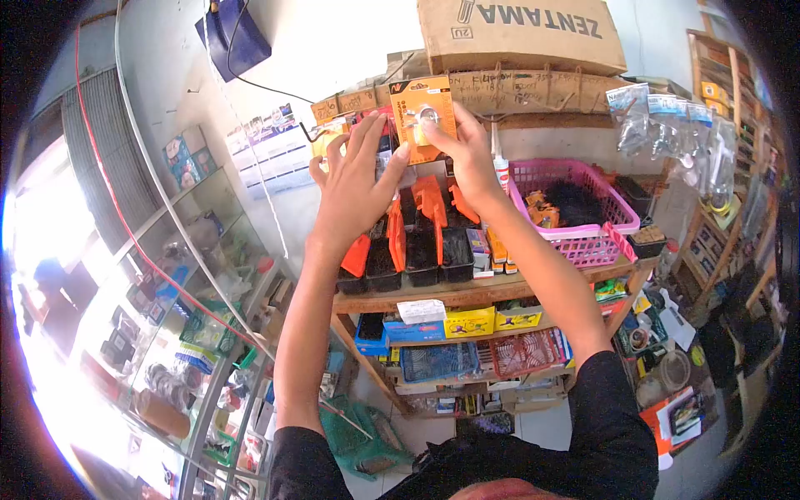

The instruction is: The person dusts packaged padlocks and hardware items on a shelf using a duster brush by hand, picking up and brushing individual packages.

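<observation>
An orange blister-card package (409, 100) is pinched in my right hand (472, 162), its thumb pressed over the clear bubble on the front. The small item inside the bubble is partly hidden by that thumb. My left hand (357, 187) is open, its fingers reaching up in front of other hanging packages (330, 136) and its thumb tip close to the card's lower left edge. Whether that thumb touches the card I cannot tell. Below both hands stand black bins (421, 260) with orange tools (429, 204) upright in them.
A pink basket (575, 250) holding black items sits right of the bins on the wooden shelf (492, 287). Metal hooks project from a wooden board (521, 93) under a large cardboard box (521, 37). Clear bags (667, 125) hang at right. A glass display case (196, 367) stands left.
</observation>
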Action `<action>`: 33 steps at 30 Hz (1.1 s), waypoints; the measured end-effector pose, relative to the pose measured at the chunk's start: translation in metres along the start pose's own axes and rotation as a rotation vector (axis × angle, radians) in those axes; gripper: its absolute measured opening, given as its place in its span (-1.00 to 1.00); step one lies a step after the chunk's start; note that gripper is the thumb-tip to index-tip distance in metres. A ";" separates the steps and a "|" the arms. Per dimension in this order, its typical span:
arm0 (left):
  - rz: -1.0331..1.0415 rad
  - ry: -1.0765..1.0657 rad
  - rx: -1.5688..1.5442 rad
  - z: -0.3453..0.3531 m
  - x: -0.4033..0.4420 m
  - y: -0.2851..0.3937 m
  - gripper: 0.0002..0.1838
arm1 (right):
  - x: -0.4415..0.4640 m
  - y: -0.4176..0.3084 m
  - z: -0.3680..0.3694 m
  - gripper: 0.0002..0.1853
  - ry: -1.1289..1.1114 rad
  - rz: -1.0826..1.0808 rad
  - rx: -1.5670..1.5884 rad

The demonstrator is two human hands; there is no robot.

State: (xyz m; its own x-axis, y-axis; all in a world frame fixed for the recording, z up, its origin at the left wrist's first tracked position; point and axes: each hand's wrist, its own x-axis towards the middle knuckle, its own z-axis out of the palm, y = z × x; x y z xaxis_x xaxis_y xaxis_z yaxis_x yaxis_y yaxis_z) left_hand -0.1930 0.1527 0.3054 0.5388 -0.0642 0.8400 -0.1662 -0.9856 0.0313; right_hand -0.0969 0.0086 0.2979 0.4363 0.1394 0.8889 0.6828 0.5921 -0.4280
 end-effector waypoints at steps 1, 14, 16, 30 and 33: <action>0.001 0.002 -0.017 0.000 0.001 -0.001 -0.34 | 0.000 0.000 0.000 -0.64 0.006 0.011 -0.011; 0.042 0.041 -0.045 0.009 0.001 -0.010 -0.41 | -0.003 0.017 -0.004 -0.69 -0.024 0.087 0.009; 0.032 0.041 -0.008 0.007 0.000 -0.009 -0.41 | -0.004 0.024 -0.004 -0.69 0.001 0.079 -0.016; 0.065 0.074 -0.005 0.011 0.001 -0.015 -0.45 | -0.002 0.062 -0.024 -0.59 0.041 0.182 0.018; 0.057 0.081 0.032 0.017 0.000 -0.014 -0.45 | 0.012 0.074 -0.033 -0.50 0.050 0.270 -0.116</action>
State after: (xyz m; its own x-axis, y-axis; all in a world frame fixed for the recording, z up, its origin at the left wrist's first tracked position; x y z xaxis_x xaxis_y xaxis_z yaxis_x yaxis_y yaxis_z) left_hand -0.1767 0.1641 0.2955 0.4603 -0.1085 0.8811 -0.1675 -0.9853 -0.0339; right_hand -0.0219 0.0279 0.2712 0.6375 0.2388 0.7325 0.5995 0.4435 -0.6663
